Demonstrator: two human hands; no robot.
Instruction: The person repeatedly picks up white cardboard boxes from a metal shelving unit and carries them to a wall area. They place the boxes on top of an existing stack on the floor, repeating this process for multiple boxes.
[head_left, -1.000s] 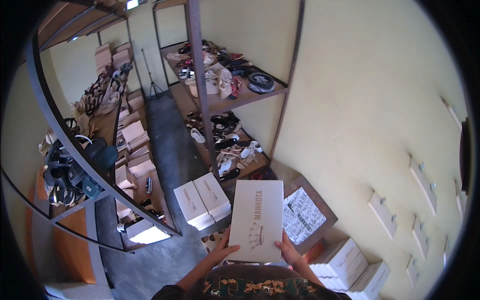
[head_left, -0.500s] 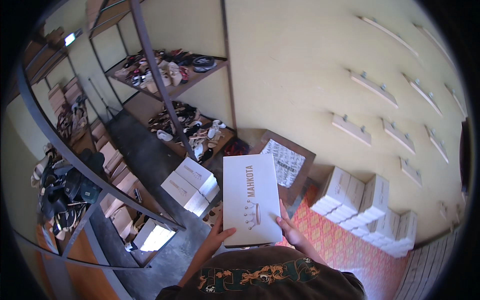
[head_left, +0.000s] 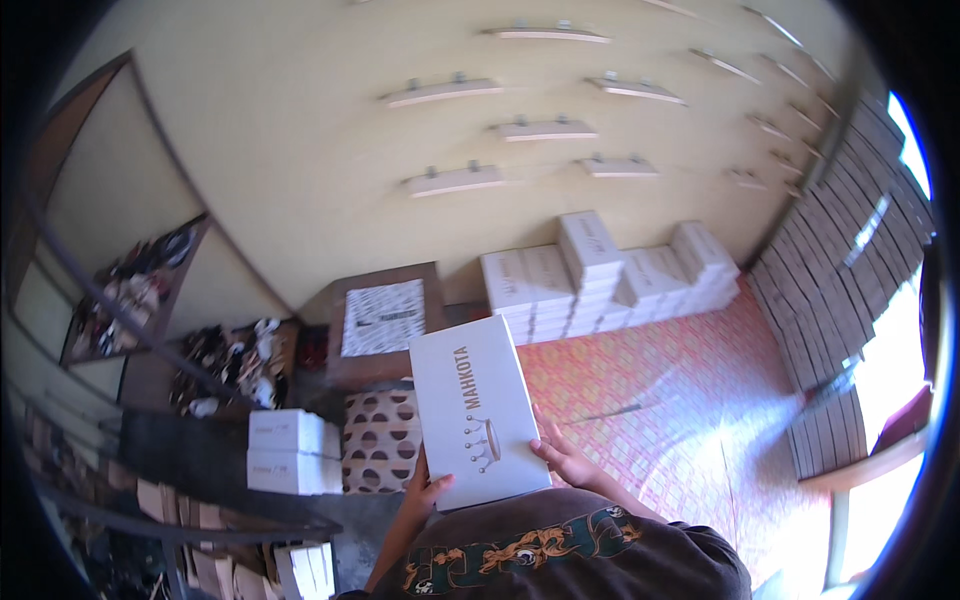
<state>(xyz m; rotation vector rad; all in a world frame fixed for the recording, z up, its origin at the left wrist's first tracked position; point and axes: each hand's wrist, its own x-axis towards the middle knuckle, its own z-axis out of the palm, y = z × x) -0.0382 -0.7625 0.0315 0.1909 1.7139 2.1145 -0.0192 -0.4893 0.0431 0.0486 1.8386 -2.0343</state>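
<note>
A white shoebox-shaped carton (head_left: 480,410) with a printed crown is held close in front of my body, its lid face up and its lid on. My left hand (head_left: 428,488) grips the lower left edge, thumb on top and fingers out of sight beneath. At the lower right edge, my right hand (head_left: 560,450) has its thumb over the face, with the other fingers along the side. What is inside the carton cannot be seen.
White cartons (head_left: 560,290) stand stacked along the far wall on a red patterned floor covering (head_left: 640,380). More white cartons (head_left: 290,450) stand left, beside a dotted cushion (head_left: 380,440). A brown low table (head_left: 430,300) is behind. Shelves of shoes (head_left: 235,365) line the left.
My view has swung to the right, bringing the wall cartons and the bright window side into sight. The carton stays in both hands, tilted slightly differently.
</note>
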